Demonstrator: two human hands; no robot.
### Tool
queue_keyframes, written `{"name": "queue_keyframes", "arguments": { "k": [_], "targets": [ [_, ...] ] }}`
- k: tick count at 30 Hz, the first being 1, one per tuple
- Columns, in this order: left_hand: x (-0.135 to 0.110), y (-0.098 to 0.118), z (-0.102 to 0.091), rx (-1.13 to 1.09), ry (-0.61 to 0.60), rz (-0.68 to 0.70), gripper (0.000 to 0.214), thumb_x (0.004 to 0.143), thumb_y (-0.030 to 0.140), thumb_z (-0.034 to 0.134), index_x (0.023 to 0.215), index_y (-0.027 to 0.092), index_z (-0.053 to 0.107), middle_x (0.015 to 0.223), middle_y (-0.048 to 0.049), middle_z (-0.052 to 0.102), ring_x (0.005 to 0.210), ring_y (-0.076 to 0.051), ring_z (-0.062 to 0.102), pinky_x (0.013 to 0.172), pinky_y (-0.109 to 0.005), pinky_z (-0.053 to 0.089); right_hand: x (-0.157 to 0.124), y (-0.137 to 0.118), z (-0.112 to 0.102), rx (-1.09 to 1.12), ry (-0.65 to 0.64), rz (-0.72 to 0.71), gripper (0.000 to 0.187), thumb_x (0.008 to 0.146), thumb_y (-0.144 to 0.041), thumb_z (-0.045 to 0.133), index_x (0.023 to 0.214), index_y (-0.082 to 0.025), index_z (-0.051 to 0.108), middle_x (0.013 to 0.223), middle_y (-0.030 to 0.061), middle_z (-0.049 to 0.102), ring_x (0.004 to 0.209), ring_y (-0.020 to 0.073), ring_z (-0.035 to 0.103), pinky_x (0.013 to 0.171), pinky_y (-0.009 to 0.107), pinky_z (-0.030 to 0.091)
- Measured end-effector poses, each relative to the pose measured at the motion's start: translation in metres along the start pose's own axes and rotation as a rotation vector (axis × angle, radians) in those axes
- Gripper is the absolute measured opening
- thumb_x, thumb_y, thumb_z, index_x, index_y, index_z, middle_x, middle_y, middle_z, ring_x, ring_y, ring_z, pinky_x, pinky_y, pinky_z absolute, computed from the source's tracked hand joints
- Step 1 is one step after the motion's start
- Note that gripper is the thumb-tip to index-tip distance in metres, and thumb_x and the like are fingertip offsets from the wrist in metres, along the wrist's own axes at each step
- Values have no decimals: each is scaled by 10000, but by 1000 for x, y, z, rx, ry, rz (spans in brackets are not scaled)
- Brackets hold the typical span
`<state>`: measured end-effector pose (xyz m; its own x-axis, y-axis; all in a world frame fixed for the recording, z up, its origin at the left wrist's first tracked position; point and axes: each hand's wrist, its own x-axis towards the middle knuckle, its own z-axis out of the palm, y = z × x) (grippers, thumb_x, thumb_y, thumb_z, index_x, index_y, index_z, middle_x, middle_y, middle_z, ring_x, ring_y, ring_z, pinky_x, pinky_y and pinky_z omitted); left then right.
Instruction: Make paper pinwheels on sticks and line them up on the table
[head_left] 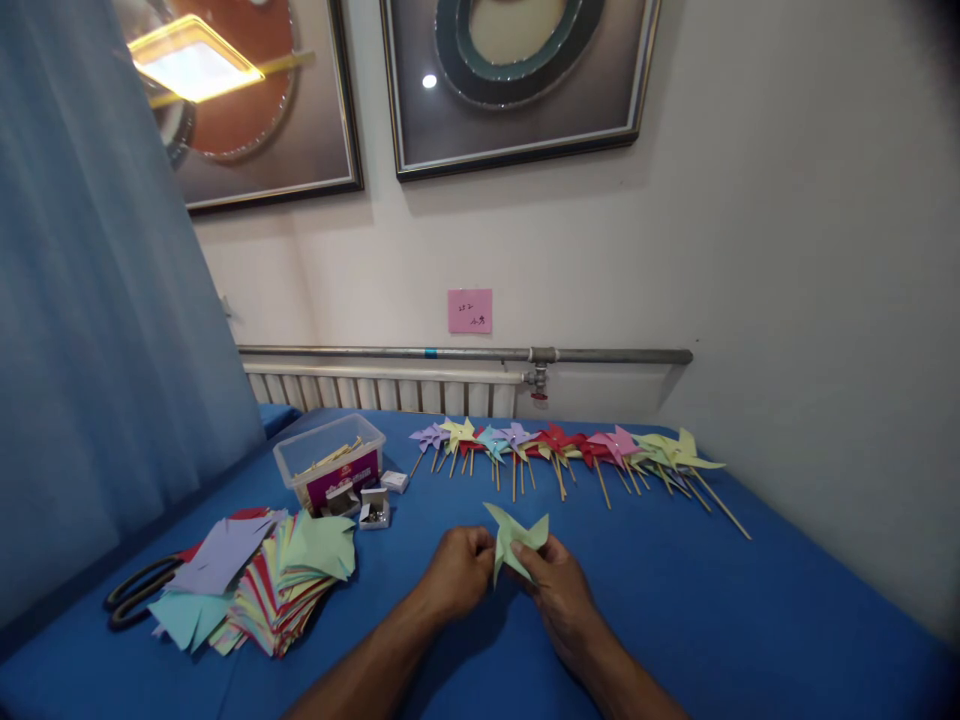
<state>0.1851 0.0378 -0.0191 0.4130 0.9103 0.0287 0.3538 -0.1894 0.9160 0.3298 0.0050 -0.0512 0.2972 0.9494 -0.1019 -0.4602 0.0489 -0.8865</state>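
Note:
A light green paper pinwheel [517, 540] is held above the blue cloth near the front middle. My right hand [559, 590] is closed on it, thumb pressed near its centre. My left hand [461, 570] is beside the pinwheel's left edge with its fingers curled in a pinch; what they hold, if anything, is hidden. No stick shows on this pinwheel. To the left of my hands lies a stack of cut coloured paper squares [281, 590], a green one on top. A small open box of pins [374, 510] stands behind the stack.
Finished pinwheels on sticks [555, 440] lie in a row along the back. A clear plastic tub [330, 465] of wooden sticks stands back left, a small white box [394, 482] beside it. Black-handled scissors [139, 592] lie partly under purple paper [225, 553]. A radiator [382, 390] runs behind.

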Motion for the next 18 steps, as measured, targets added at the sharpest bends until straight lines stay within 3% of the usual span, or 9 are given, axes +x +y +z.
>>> {"name": "queue_keyframes", "arguments": {
  "k": [9, 18],
  "targets": [
    [2, -3, 3, -34, -17, -17, 166, 801, 239, 519, 643, 195, 540, 539, 42, 508, 481, -104, 426, 489, -224, 297, -5, -6, 2, -24, -12, -42, 410, 557, -371, 918, 897, -221, 743, 885, 42, 801, 815, 267, 740, 688, 334, 571],
    [1, -1, 3, -91, -36, -41, 190, 819, 248, 503, 634, 205, 520, 489, 55, 470, 419, -103, 424, 452, -222, 290, -4, -5, 4, -43, -31, -52, 395, 565, -434, 903, 852, -206, 755, 777, 30, 764, 671, 215, 672, 646, 316, 539]
  ]
}}
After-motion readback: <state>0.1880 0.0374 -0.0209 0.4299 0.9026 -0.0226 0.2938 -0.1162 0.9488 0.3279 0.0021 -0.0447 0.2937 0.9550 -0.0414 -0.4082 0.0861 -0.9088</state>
